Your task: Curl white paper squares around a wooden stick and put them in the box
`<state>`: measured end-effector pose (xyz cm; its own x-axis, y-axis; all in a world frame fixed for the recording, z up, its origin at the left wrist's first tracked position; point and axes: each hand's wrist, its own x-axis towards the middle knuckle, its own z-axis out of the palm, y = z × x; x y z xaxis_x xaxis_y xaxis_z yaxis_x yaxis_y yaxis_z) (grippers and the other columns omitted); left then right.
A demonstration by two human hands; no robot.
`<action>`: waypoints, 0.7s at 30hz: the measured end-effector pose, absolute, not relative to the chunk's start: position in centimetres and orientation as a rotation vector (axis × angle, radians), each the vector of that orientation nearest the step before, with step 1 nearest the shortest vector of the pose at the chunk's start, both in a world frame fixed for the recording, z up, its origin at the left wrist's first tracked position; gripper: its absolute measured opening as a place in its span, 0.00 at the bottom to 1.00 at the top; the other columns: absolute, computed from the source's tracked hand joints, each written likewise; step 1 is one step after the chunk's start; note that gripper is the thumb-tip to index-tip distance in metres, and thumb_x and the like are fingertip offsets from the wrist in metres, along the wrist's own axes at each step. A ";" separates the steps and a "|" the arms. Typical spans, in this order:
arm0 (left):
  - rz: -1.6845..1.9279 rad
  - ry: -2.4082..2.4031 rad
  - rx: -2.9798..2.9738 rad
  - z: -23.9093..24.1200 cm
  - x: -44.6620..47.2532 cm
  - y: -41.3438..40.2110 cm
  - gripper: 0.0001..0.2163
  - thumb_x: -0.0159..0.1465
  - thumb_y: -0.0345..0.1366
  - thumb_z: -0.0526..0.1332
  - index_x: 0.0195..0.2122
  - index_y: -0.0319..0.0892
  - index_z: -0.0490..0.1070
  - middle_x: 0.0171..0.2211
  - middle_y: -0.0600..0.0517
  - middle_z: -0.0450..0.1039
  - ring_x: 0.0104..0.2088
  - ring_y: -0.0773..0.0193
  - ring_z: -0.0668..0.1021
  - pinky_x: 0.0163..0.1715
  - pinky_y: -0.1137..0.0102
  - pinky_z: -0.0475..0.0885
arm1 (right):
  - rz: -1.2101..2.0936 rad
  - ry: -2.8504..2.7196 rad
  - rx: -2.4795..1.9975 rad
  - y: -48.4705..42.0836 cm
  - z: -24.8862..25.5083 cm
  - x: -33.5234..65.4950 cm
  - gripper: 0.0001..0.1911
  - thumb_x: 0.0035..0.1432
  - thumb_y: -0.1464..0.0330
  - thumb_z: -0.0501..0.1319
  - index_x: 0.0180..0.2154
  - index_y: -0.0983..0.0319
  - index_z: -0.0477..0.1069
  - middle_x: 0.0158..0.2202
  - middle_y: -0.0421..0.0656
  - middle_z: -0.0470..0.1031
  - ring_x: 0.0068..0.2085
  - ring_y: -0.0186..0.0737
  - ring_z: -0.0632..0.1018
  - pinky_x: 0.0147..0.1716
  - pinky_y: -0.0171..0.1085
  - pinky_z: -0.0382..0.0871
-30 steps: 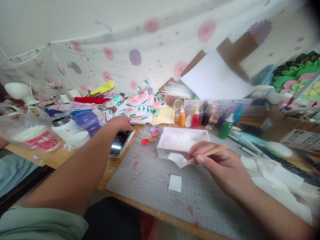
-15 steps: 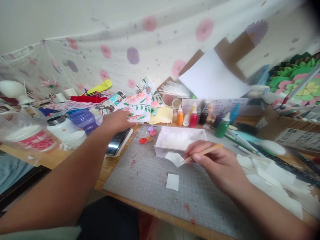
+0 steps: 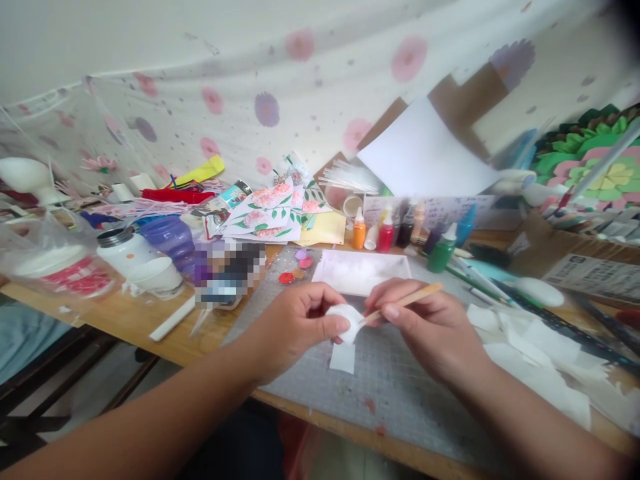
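My left hand point(image 3: 313, 317) pinches a rounded piece of white paper point(image 3: 345, 321) between thumb and fingers. Opposite it, my right hand point(image 3: 425, 320) grips a thin wooden stick point(image 3: 413, 297), whose tip meets the paper's right edge; the paper also lies close to the right fingertips. Just below, a small white paper rectangle point(image 3: 343, 360) rests on the grey cutting mat point(image 3: 310, 387), partly covered by the held piece. Behind both hands stands a shallow white box point(image 3: 360, 270), its front hidden by them.
Blobs of paint point(image 3: 287, 277) dot the mat's back left. Paint bottles point(image 3: 385, 230) line the back. Scraps of white paper point(image 3: 540, 373) lie on the right, near a cardboard box point(image 3: 590, 263). A white cup point(image 3: 155, 279) and a white stick point(image 3: 173, 319) are on the left.
My left hand has come back from above the phone at the left and now grips the white paper. My right hand stays almost in place with the stick.
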<state>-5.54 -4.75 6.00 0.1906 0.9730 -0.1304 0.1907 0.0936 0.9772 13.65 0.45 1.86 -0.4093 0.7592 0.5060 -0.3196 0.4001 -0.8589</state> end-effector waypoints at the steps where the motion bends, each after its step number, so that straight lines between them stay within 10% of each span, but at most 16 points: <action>1: 0.888 1.235 1.351 5.9 -5.6 -4.6 0.07 0.55 0.36 0.65 0.31 0.39 0.70 0.25 0.55 0.71 0.26 0.67 0.74 0.29 0.72 0.68 | 1.263 -1.572 -0.396 0.4 1.8 13.6 0.06 0.58 0.70 0.63 0.31 0.57 0.79 0.31 0.42 0.76 0.39 0.39 0.76 0.39 0.38 0.72; 21: 0.701 1.225 1.468 5.2 -6.2 -3.9 0.09 0.59 0.40 0.62 0.29 0.40 0.70 0.26 0.52 0.73 0.27 0.64 0.74 0.28 0.70 0.64 | 1.276 -1.563 -0.371 0.3 2.1 13.8 0.09 0.59 0.71 0.62 0.32 0.54 0.81 0.31 0.42 0.74 0.39 0.40 0.75 0.40 0.39 0.72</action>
<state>-6.18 -3.87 5.22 0.3039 0.9359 -0.1782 0.3209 0.0755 0.9441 13.84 0.27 2.08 -0.4143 0.7530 0.5112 -0.3499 0.3868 -0.8532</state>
